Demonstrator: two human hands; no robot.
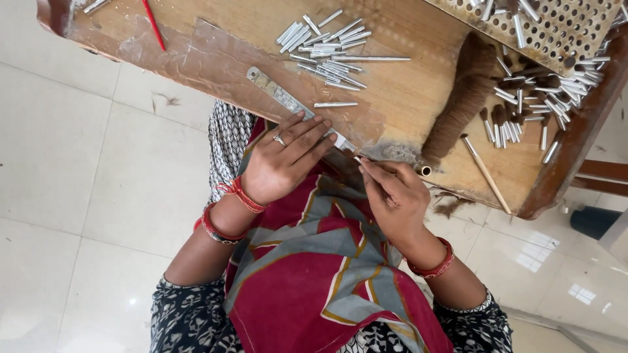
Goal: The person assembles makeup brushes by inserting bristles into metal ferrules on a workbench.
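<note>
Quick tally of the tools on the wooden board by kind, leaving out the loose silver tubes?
Metal ruler under the left hand: 1
Red pencil: 1
Wooden stick: 1
Brown fibre bundle: 1
Perforated tray: 1
Total: 5

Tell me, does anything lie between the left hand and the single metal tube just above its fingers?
Nothing visible does. The left hand rests on the metal ruler, and only bare wooden board separates it from the single tube.

A flat metal ruler is lying diagonally on the wooden board, its lower end pointing toward four o'clock. A thin metal tube is being pinched at its tip.
</note>
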